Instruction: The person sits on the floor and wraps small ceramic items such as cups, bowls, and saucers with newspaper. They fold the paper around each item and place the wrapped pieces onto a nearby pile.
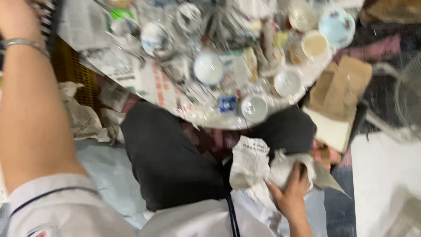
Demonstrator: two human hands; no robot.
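Our right hand (291, 193) is clenched on crumpled newspaper (254, 164) at lower centre; left hand (17, 13), upper left, grip can't tell.

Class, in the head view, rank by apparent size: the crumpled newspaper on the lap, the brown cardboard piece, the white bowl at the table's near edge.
1. Brown cardboard piece
2. Crumpled newspaper, though closer to the camera, so unsure
3. White bowl

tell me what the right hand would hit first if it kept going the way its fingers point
The right hand already grips crumpled newspaper; beyond that, probably the dark-clothed knee, though blur hides depth.
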